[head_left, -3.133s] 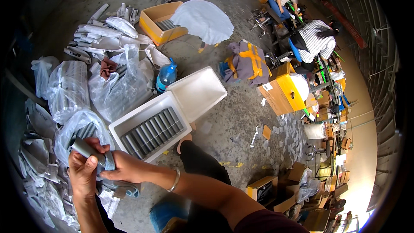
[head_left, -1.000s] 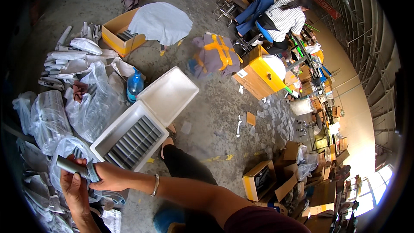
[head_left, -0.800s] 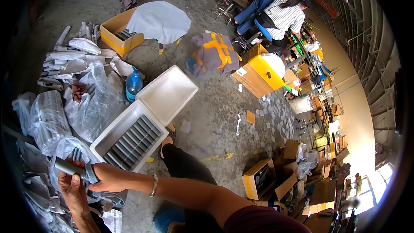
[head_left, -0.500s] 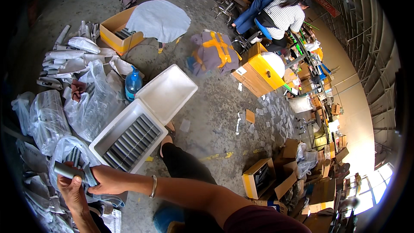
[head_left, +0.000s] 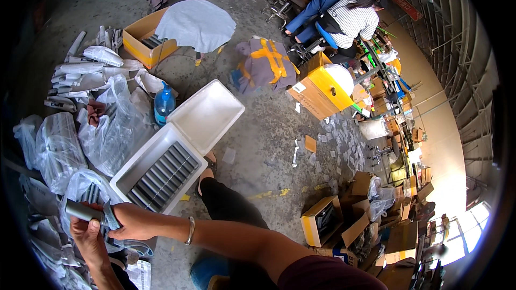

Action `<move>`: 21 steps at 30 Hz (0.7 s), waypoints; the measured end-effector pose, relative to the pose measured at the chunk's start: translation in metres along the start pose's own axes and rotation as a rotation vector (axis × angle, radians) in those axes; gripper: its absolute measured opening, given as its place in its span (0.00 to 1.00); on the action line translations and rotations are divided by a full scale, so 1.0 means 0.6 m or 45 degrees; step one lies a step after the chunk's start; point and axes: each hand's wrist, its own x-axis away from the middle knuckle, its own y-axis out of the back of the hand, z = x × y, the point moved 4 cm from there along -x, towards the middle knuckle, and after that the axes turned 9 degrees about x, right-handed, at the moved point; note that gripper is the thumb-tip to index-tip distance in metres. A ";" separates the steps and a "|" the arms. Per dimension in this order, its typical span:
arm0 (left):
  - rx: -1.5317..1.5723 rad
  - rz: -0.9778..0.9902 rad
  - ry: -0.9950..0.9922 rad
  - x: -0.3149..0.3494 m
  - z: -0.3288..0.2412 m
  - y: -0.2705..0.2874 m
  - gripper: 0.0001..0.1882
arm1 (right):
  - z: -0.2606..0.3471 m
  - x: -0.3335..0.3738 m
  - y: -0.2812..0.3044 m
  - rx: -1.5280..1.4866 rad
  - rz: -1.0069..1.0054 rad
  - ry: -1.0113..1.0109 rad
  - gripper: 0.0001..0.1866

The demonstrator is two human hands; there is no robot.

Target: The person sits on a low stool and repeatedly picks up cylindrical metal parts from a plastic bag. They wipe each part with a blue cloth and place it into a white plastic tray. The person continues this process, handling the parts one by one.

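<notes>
At the lower left, my left hand [head_left: 88, 241] is wrapped round a short grey cylinder [head_left: 81, 211], its thumb on the side. Close against that cylinder's right end is my right hand [head_left: 134, 221], fingers closed on a blue-grey cloth [head_left: 111, 218]. Just beyond the hands stands a white foam box [head_left: 119, 180] holding a row of similar grey cylinders [head_left: 163, 176]. A second white foam tray or lid [head_left: 207, 113] adjoins its far side. Under my hands, a clear plastic bag [head_left: 80, 182] holds more grey cylinders.
Plastic bags [head_left: 115, 134] and paper-wrapped bundles [head_left: 80, 70] crowd the left. A blue bottle [head_left: 164, 104] stands beside the foam box. Farther off are a cardboard box [head_left: 142, 45], a cloth-covered stool [head_left: 196, 24] and a taped bundle [head_left: 266, 64]. Two people [head_left: 349, 19] work at a bench.
The view has shifted very slightly. Both hands keep their hold on the cylinder and the cloth, with hardly any visible movement.
</notes>
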 end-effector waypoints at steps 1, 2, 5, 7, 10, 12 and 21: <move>-0.038 -0.031 -0.019 0.002 0.004 0.016 0.28 | 0.006 0.002 0.002 0.043 0.003 -0.023 0.17; -0.076 -0.063 -0.038 0.004 0.007 0.028 0.27 | 0.010 0.002 0.004 0.087 0.006 -0.046 0.16; -0.192 -0.115 -0.001 0.007 0.006 0.034 0.28 | 0.011 -0.002 0.002 0.098 0.077 -0.100 0.17; 0.040 -0.088 0.036 0.006 -0.010 -0.021 0.28 | 0.007 0.000 0.006 0.093 0.017 -0.074 0.17; 0.196 -0.056 0.075 0.005 -0.018 -0.050 0.28 | 0.009 -0.001 0.010 0.090 0.002 -0.036 0.17; 0.177 -0.029 0.062 0.005 -0.015 -0.044 0.28 | 0.014 -0.002 0.014 0.091 0.017 -0.052 0.17; -0.088 -0.112 0.039 0.007 0.002 0.022 0.29 | -0.001 -0.002 -0.004 0.140 0.010 -0.031 0.16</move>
